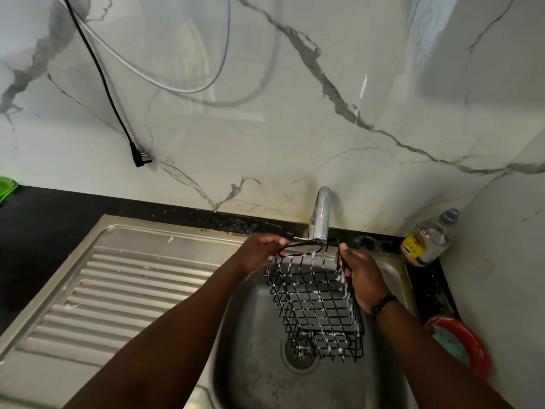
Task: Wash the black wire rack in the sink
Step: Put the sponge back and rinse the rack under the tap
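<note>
A black wire rack (317, 302), shaped like a basket and streaked with white soap foam, hangs upright over the steel sink (253, 361). Its top sits right under the spout of the chrome tap (320, 216). My left hand (259, 252) grips the rack's upper left rim. My right hand (362, 276) grips its upper right edge, and a dark band shows on that wrist. The drain (298, 354) lies below the rack's lower end. Whether water runs from the tap I cannot tell.
A ribbed steel draining board (103, 287) stretches to the left of the basin. A clear plastic bottle (427, 240) with a yellow label stands at the back right corner. A red ring-shaped item (466, 340) lies on the right. A black plug (138, 156) hangs against the marble wall.
</note>
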